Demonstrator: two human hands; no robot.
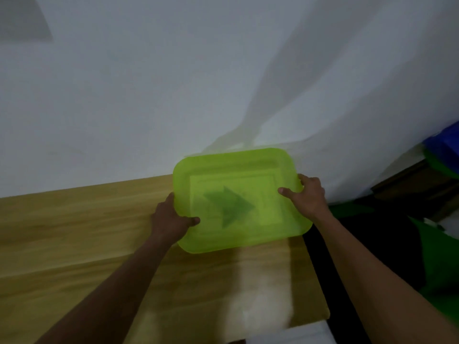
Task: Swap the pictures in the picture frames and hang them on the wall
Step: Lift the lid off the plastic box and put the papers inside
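Note:
A translucent lime-green plastic bin [248, 234] is held over the right end of the wooden table [74, 244], close to the white wall [173, 83]. Through its plastic a framed picture with a dark arrow-like shape [229, 206] shows faintly. My left hand [171, 218] grips the bin's left edge, thumb on the plastic. My right hand [306, 196] grips its right edge. The view is blurred, so I cannot tell whether the bin touches the table.
The table's right edge runs near the bin, with a dark gap beyond it. Blue and green objects [444, 150] and a dark wooden piece [409, 184] sit at the far right. A pale patch of light [260, 306] lies on the tabletop.

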